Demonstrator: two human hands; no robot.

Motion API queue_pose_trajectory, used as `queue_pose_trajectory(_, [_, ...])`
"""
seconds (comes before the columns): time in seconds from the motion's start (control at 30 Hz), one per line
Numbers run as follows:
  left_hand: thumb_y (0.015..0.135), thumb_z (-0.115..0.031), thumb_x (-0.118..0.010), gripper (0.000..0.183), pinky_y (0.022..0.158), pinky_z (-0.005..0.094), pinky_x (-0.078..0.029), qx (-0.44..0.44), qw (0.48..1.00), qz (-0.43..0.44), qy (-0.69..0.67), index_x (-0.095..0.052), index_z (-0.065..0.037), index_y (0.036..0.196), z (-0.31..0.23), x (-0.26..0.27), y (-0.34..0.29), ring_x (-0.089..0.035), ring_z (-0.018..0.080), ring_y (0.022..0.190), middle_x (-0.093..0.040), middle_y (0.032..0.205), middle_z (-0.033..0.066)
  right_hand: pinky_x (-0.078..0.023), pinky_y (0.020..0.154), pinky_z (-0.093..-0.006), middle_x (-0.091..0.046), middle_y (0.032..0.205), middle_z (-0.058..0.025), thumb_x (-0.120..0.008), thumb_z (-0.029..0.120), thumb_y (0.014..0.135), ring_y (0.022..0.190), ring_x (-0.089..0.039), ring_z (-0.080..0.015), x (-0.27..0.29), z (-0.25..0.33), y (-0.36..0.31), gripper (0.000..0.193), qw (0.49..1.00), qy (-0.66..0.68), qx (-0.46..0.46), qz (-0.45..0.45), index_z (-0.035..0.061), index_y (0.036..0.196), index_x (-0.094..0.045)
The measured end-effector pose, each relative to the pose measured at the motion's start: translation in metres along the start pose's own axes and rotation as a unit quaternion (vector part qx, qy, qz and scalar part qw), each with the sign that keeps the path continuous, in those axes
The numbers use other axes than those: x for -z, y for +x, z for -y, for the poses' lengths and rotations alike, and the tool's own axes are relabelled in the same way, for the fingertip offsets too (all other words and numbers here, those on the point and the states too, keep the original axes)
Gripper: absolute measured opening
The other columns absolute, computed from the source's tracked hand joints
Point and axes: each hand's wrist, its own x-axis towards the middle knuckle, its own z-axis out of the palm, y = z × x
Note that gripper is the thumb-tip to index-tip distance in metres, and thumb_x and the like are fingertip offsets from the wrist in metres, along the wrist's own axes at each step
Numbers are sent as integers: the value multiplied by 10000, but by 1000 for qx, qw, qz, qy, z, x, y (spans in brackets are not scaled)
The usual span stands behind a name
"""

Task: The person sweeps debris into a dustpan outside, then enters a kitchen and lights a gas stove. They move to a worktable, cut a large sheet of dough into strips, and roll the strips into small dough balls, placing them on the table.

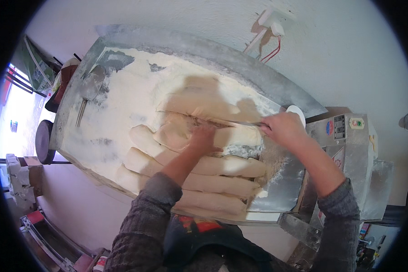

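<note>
Right hand (281, 128), clamped on a thin tool (244, 123), is at the right end of the dough (171, 134); left hand (204, 138) touches the dough, grip unclear.

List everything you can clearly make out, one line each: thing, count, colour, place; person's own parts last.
Table: one, grey, centre
Flour: uncounted, off-white, across the table
Dough pieces: several, cream, on the table
Thin tool: one, greyish, over the dough pieces
Scoop-like tool: one, grey, table's left end
Round object: one, white, far right corner
Machine: one, grey, right of the table
Plug: one, white, upper right
Cord: red, below the plug
Disc: one, dark, left of the table
Sleeves: two, dark grey, below
Left hand: one, bare, on the dough pieces
Right hand: one, bare, gripping the thin tool
</note>
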Motion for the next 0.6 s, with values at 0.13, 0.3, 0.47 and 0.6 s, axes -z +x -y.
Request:
queue_pose_trajectory(0.13, [622, -502, -700, 729, 872, 404, -379, -10, 998, 34, -54, -460, 12, 1080, -32, -15, 27, -503, 294, 1008, -544, 1006, 169, -500, 614, -394, -641, 724, -123, -546, 145, 715, 687, -636, -282, -26, -2, 4, 126, 994, -61, -24, 89, 72, 694, -647])
queue_pose_trajectory(0.3, [665, -406, -687, 546, 857, 409, -385, 23, 989, 59, -131, -519, -32, 1027, -45, -28, 45, -524, 308, 976, -571, 972, 156, -499, 604, -379, -635, 711, -119, -526, 137, 739, 686, -636, -265, -81, -2, 20, 142, 999, -23, -40, 26, 70, 693, -642])
queue_pose_trajectory(0.47, [663, -303, -669, 454, 849, 419, -384, -117, 977, 124, -130, -560, -59, 1031, -60, -38, 32, -535, 289, 974, -596, 974, 142, -487, 583, -384, -619, 664, -110, -511, 147, 765, 673, -626, -261, -103, 6, 24, 161, 999, -20, -19, -20, 73, 682, -627])
queue_pose_trajectory(0.6, [656, -327, -674, 449, 812, 401, -420, -65, 978, 99, -171, -573, -41, 987, -74, -38, 22, -562, 285, 925, -611, 944, 108, -481, 580, -394, -611, 654, -109, -535, 161, 739, 668, -621, -273, -86, 0, 22, 132, 998, -31, -15, -59, 79, 685, -623])
